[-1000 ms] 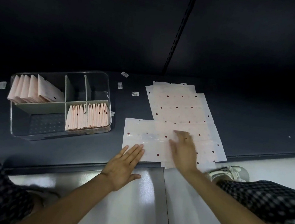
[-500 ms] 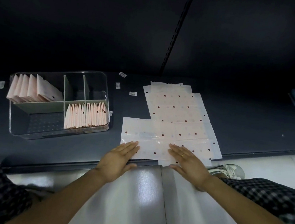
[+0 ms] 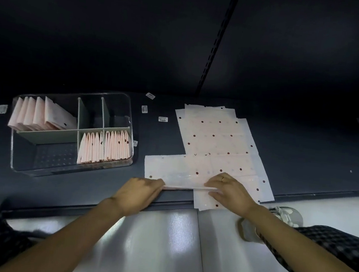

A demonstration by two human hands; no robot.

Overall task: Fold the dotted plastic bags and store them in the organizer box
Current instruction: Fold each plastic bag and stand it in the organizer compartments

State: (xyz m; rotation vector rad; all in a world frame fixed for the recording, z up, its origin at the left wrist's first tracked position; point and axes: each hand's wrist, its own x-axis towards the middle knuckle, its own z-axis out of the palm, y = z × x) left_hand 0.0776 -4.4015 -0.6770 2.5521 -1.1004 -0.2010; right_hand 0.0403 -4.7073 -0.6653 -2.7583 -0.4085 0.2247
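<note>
A pale pink dotted plastic bag (image 3: 175, 170) lies crosswise on the dark shelf, over a stack of dotted bags (image 3: 215, 134) that runs back and to the right. My left hand (image 3: 141, 189) pinches the bag's near edge at its left end. At the right end my right hand (image 3: 228, 190) pinches the same edge, which is lifted and folded up off the shelf. The clear organizer box (image 3: 20, 161) stands to the left, with folded bags (image 3: 104, 146) upright in three of its compartments.
Small white barcode labels (image 3: 163, 119) lie on the shelf between the box and the bags. The shelf's front edge (image 3: 59, 209) runs just below my hands, with pale floor tiles beyond. A shoe (image 3: 284, 212) shows at lower right.
Both hands lay flat on the bag before; they have slid to its near edge, curled their fingers round it and raised it into a fold.
</note>
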